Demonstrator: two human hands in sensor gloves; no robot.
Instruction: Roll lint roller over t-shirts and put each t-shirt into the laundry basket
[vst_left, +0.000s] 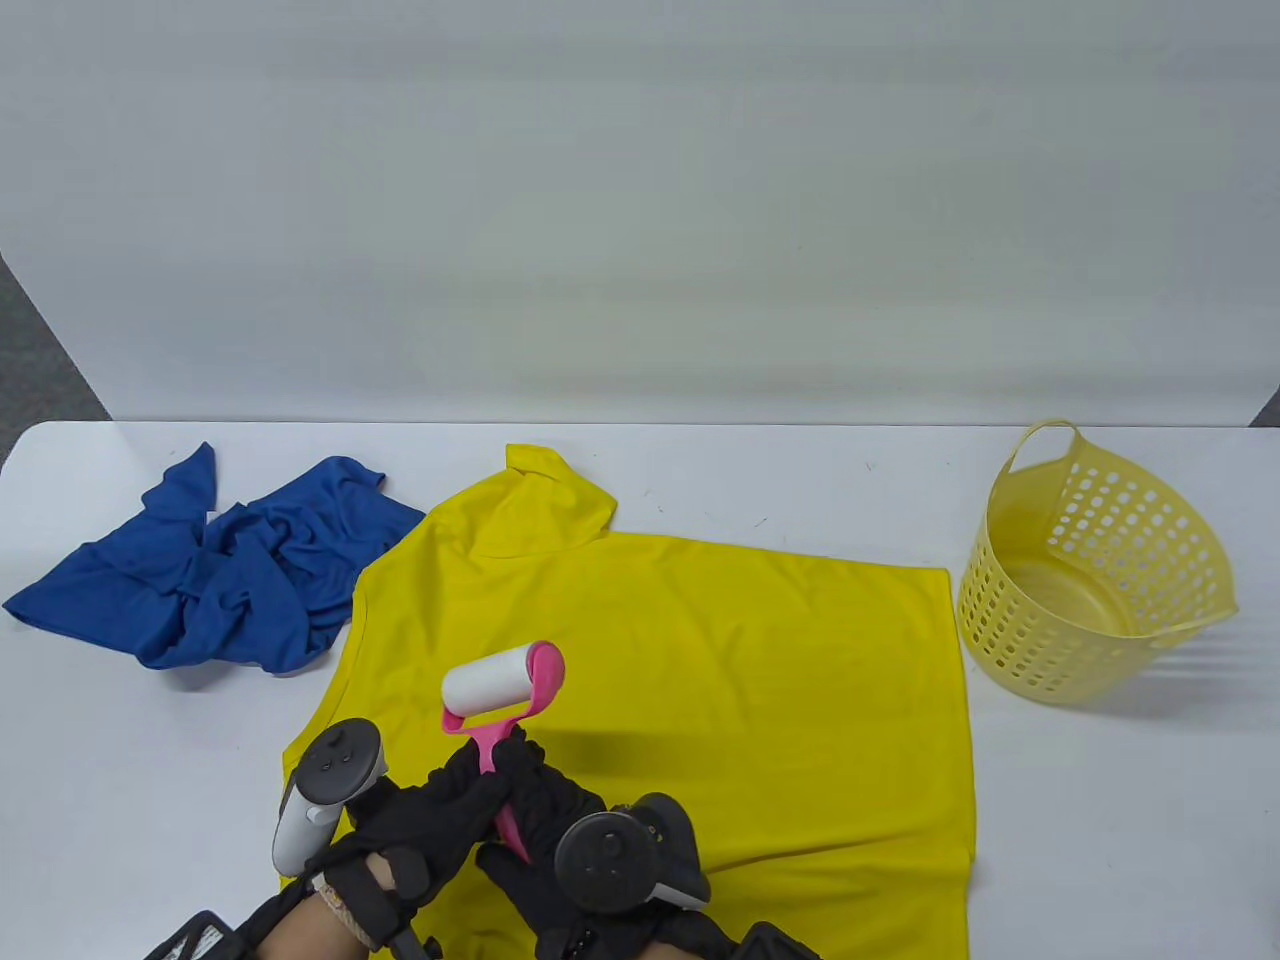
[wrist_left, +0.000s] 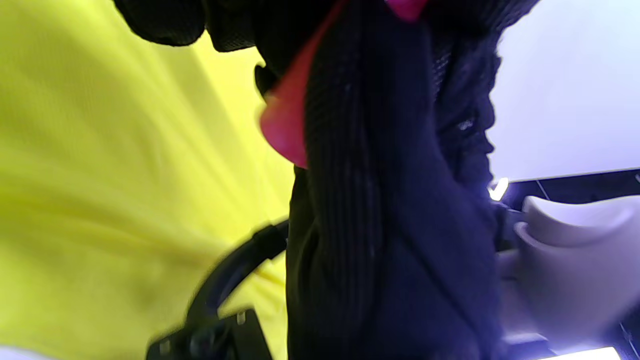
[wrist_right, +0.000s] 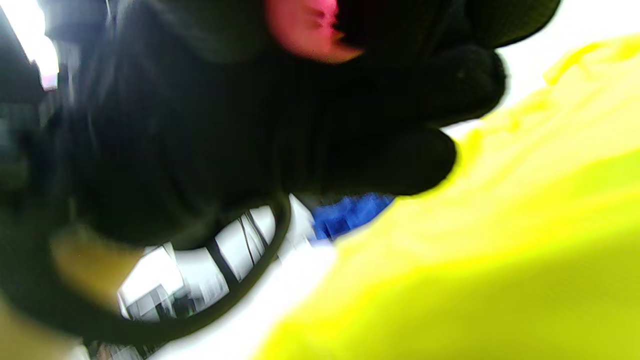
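Both the left hand (vst_left: 440, 810) and right hand (vst_left: 545, 815) clench the light, rigid pink lint roller (vst_left: 505, 695) by its handle at lower centre, over the limp yellow t-shirt (vst_left: 700, 680).

Matt cloth yellow t-shirt (vst_left: 700, 680); glossy perforated plastic basket (vst_left: 1090, 570)
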